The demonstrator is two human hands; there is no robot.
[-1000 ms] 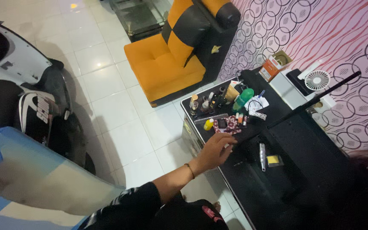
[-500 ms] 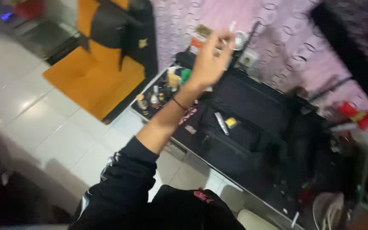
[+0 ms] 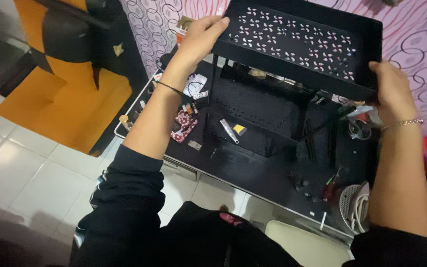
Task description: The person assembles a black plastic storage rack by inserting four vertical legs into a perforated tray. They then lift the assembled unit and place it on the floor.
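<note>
**Both hands on the top tray of a black rack**

Nearest the camera are black sleeves and a dark lap. Beyond them lies the black desk (image 3: 253, 173), carrying a silver tool (image 3: 229, 131) beside a small yellow square (image 3: 239, 129), a red patterned pouch (image 3: 184, 125) and small bottles at its left edge. Above the desk stands the black perforated tray (image 3: 302, 44), held level on thin upright rods. The left hand (image 3: 198, 37) is closed around the tray's left front corner, fingers curled over the rim; the right hand (image 3: 390, 84) is closed on the right end. The tray looks like stiff sheet metal, probably light but wide, so a hold at both ends seems sound; the rods look slender and might flex. Farthest are an orange and black chair (image 3: 70, 94) and patterned wall. One second earlier only the left hand showed, low on the desk by the pouch; half a second earlier it was raised.
</note>
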